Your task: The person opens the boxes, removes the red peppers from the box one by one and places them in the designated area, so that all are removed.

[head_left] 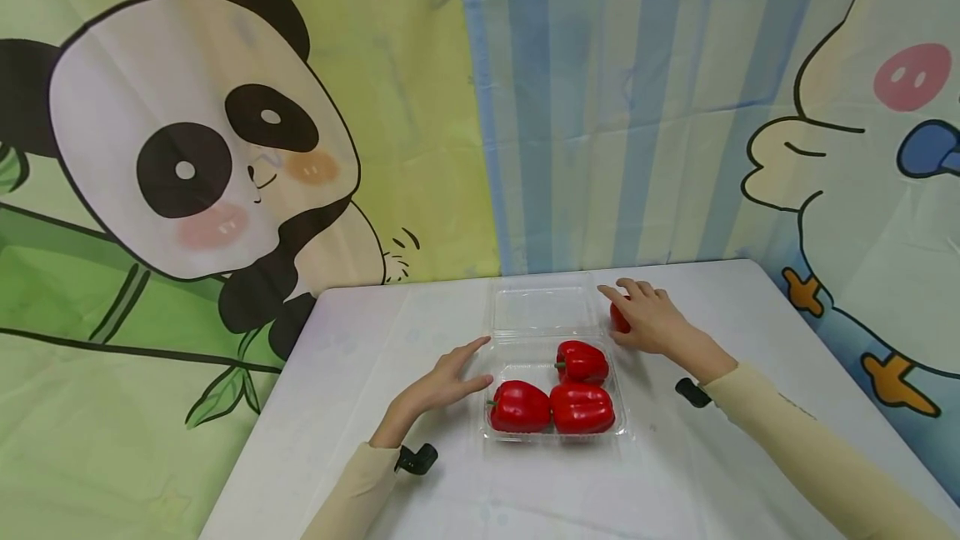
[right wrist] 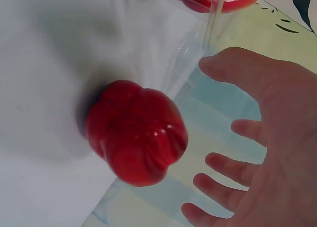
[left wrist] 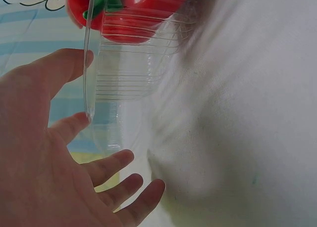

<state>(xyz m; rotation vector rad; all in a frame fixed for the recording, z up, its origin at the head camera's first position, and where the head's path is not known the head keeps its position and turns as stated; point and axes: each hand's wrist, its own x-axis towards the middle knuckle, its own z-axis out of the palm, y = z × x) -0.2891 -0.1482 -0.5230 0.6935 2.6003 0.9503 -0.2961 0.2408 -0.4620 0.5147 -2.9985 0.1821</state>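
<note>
A clear plastic clamshell box [head_left: 551,437] stands with its lid [head_left: 546,307] folded back. Inside its tray sit three red bell peppers: one at front left [head_left: 520,407], one at front right [head_left: 582,408], one at back right [head_left: 582,362]. My left hand [head_left: 448,380] is at the box's left side; its thumb and a fingertip meet the rim in the left wrist view. To the right of the lid, my right hand [head_left: 651,319] is spread over a fourth, loose red pepper [right wrist: 137,133]. A gap shows between its fingers and that pepper, while the thumb is near the box's rim.
The box and peppers are on a white-covered table [head_left: 420,315]. A cartoon-printed cloth [head_left: 420,107] with a panda hangs behind it. Black wrist cameras are strapped to the left wrist [head_left: 417,460] and the right wrist [head_left: 693,392].
</note>
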